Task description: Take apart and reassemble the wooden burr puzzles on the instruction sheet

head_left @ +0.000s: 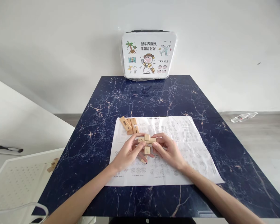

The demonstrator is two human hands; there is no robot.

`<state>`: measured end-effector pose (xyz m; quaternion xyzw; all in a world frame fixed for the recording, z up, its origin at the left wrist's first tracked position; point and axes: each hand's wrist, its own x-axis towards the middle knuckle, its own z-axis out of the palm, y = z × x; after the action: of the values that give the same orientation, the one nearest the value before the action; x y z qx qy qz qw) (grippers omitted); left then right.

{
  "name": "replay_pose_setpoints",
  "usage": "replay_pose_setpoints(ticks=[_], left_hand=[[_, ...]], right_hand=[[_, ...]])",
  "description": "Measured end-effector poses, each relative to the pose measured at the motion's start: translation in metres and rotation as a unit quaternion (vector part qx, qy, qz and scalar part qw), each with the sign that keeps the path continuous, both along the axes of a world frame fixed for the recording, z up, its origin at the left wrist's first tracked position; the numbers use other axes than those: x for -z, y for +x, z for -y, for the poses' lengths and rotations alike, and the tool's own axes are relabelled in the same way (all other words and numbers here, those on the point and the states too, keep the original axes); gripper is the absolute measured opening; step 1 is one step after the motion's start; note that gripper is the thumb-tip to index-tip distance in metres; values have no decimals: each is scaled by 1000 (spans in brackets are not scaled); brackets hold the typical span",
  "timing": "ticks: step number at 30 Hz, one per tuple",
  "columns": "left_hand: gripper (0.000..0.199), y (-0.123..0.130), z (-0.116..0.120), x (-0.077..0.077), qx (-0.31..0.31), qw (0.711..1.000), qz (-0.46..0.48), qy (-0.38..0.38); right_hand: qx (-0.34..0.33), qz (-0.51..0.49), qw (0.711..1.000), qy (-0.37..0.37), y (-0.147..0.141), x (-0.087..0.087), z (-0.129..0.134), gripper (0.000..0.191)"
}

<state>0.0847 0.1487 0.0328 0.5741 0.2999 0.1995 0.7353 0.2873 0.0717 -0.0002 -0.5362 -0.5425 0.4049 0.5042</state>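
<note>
Several wooden blocks point(147, 150) fitted across one another are held between both hands, above a printed paper sheet point(189, 130). My left hand point(128, 151) grips the assembly from the left, its thumb on the front near a marked bar. From the right, my right hand point(168, 150) pinches the bar's other end with thumb and fingers. Some fingertips show beneath the blocks; others are hidden behind. Loose numbered wooden pieces point(130, 125) lie in a small group at the sheet's upper left corner.
The sheet lies on a dark blue marbled table point(144, 102). A white case with cartoon prints point(150, 56) stands at the table's far edge against the wall. A white perforated container point(21, 177) is at the lower left, with a white cable point(25, 205) near it.
</note>
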Motion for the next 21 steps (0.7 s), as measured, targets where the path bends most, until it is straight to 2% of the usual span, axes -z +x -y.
replay_pose_setpoints(ticks=[8,12,14,18,21], left_hand=[[47,-1,-3,-6,18,1000,15,-5],[75,-3,-2,-3,43,999,10,-24],[80,-3,-2,1,35,999,-3,-24],[75,-4,-5,6,-6,1000,-14,-15],[75,-5,-8,8,-35,999,-16,-1]], right_hand=[[15,21,999,26,0,-4,-1,32],[25,18,999,5,0,-5,-1,32],[20,7,1000,-6,1,-4,0,31],[8,-38,999,-7,1,-1,0,31],[21,-16,1000,15,0,0,0,29]])
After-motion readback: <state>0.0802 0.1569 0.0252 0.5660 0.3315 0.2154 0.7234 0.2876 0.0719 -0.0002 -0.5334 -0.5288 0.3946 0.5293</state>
